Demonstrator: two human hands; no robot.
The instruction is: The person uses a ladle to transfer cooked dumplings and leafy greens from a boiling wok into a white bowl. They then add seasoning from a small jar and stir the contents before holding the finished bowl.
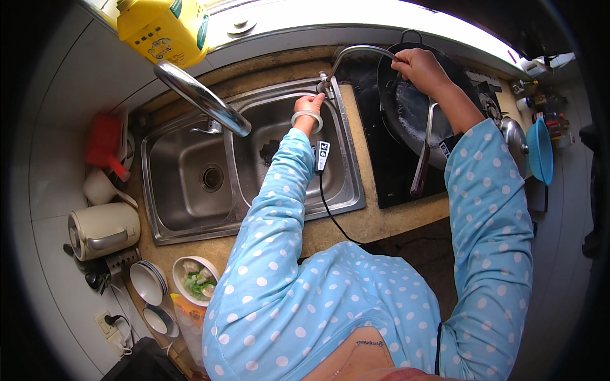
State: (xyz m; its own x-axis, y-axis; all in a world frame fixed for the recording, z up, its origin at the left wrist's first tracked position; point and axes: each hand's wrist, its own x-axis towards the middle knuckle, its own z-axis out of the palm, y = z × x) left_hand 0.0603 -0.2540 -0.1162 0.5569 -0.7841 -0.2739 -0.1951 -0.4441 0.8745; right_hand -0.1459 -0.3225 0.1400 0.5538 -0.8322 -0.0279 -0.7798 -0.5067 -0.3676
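Note:
My right hand (421, 71) grips the outlet end of a thin gooseneck faucet (355, 49), which arches from the sink's back right corner. Beneath that hand sits a dark wok (387, 100) with water (414, 112) in it. A metal utensil with a dark reddish handle (421, 174) leans on the wok's near rim; its head is hidden. Over the right basin, my left hand (309, 104), with a pale bangle (307, 115) at the wrist, has its fingers closed at the faucet's base (325, 87). Dark residue (270, 151) lies in that basin.
A large chrome faucet (202, 97) overhangs the double sink (188, 159). At left are a red dipper (106, 143), a cream kettle (105, 232), stacked bowls (147, 283) and a bowl of food (196, 281). A yellow jug (162, 33) stands on the sill; a blue basin (540, 151) is at right.

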